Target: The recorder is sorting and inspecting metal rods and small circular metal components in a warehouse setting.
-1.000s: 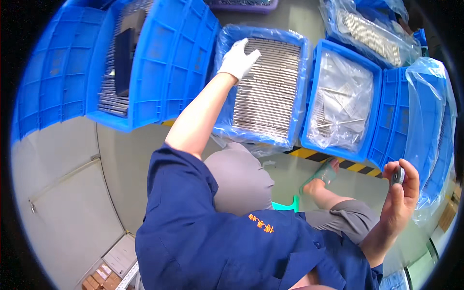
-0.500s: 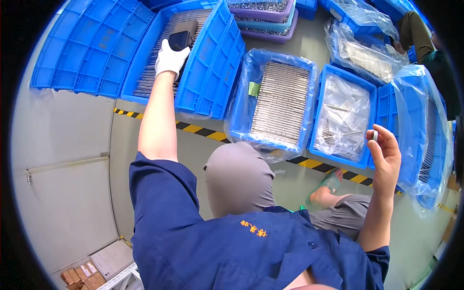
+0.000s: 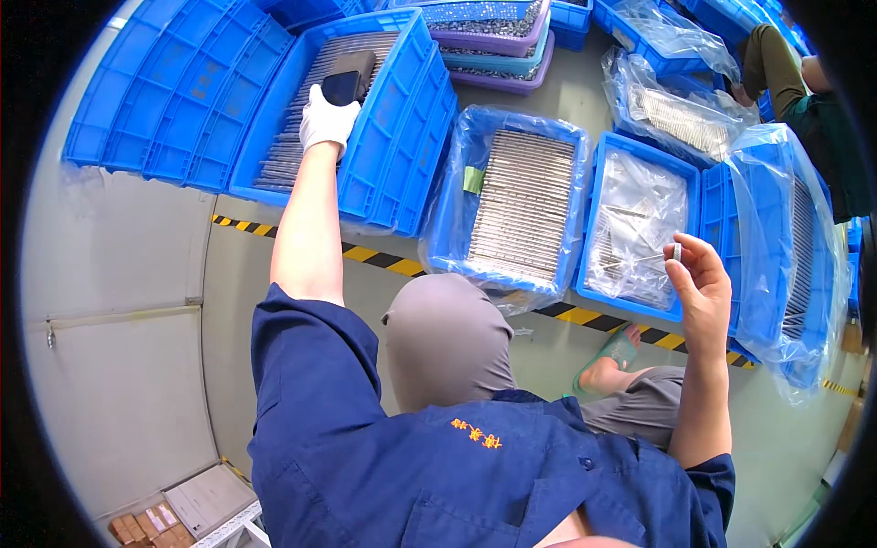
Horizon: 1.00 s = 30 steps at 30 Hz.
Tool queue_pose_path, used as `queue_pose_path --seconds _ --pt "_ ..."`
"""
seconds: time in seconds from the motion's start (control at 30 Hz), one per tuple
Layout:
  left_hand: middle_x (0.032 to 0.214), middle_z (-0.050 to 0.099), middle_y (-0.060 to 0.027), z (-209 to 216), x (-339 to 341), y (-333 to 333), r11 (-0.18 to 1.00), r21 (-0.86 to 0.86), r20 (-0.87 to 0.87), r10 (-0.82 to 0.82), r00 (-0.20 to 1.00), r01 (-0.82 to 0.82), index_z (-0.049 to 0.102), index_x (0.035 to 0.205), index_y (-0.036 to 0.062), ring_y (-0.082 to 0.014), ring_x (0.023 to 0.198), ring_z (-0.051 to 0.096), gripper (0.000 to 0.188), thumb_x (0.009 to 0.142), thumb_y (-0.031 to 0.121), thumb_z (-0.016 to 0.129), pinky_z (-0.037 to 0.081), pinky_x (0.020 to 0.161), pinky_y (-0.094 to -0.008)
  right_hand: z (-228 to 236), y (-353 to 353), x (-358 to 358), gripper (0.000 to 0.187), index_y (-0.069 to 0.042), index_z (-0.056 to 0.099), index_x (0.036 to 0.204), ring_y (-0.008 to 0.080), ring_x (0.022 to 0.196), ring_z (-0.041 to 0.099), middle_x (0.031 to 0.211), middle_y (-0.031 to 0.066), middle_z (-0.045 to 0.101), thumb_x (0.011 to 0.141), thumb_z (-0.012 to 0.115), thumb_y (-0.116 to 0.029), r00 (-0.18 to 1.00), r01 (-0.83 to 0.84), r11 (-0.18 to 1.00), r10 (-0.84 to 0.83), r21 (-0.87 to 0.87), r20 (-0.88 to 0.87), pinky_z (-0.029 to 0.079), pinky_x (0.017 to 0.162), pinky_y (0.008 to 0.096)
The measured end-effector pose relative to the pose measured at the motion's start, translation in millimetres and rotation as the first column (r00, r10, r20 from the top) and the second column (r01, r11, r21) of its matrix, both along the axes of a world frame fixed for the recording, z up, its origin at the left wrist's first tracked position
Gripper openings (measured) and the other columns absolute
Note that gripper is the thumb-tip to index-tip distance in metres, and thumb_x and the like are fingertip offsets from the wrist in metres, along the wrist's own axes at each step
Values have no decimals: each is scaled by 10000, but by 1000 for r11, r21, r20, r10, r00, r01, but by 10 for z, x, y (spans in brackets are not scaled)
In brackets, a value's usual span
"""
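Observation:
My left hand (image 3: 326, 122), in a white glove, reaches into the tall blue crate at the far left. Its fingers are closed about the near end of a black, flat, phone-like block (image 3: 343, 89). That block lies against a grey-brown box (image 3: 355, 62), and both rest on rows of thin metal rods (image 3: 322, 68) in the crate. Bare and raised at the right, my right hand (image 3: 703, 290) pinches a small silvery metal piece (image 3: 676, 251) between thumb and fingertips. Behind it stands a blue crate (image 3: 598, 215) with loose rods under clear plastic.
A plastic-lined blue crate (image 3: 440, 219) holds rows of metal rods (image 3: 523, 205). Stacked purple and teal baskets (image 3: 498, 84) of small metal parts stand behind. Bagged crates (image 3: 758, 228) line the right. Another person's leg (image 3: 775, 68) shows at the far right. Striped tape (image 3: 585, 316) crosses the floor.
My right hand has moved a little to the left with the small metal piece, nearer the plastic-covered rods. My left hand keeps its place at the black block. The whole view has shifted slightly.

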<state>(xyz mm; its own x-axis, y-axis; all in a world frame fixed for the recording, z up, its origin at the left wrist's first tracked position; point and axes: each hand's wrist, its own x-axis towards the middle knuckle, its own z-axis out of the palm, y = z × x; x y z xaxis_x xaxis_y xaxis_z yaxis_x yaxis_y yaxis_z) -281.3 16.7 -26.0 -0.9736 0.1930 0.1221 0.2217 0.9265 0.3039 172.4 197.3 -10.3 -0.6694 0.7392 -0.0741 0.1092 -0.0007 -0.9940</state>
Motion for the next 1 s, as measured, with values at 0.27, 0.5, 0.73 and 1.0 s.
queue_pose_path --seconds 0.27,0.5,0.73,1.0 --pt "1252 391 -201 216 205 -646 942 309 -329 -21 944 128 362 1241 8 -312 1162 374 701 697 345 649 316 960 -354 -148 74 -12 284 -12 532 1050 88 842 538 915 49 585 779 604 -54 998 17 998 -21 61 56 425 747 202" --pt "1136 474 -171 75 1223 -897 714 549 -460 -175 870 434 416 1163 -2 -277 1045 465 499 722 126 612 348 926 -343 -461 168 27 270 -24 565 1012 78 761 522 844 30 576 767 635 -114 991 30 982 -54 187 124 428 692 202" --pt "1045 532 -147 239 2349 -194 336 478 -443 -705 553 812 526 1048 20 -289 983 509 406 674 137 632 396 872 -341 -740 116 50 281 -13 574 980 93 736 553 811 56 606 747 654 -149 948 23 940 -128 339 291 442 675 222" --pt "961 563 -129 27 2830 -103 102 212 114 -990 79 972 526 1065 82 -274 886 551 408 709 278 567 445 744 -381 -957 -2 282 277 6 568 962 83 702 544 777 47 603 749 651 -150 926 8 968 -102 252 363 436 635 211"
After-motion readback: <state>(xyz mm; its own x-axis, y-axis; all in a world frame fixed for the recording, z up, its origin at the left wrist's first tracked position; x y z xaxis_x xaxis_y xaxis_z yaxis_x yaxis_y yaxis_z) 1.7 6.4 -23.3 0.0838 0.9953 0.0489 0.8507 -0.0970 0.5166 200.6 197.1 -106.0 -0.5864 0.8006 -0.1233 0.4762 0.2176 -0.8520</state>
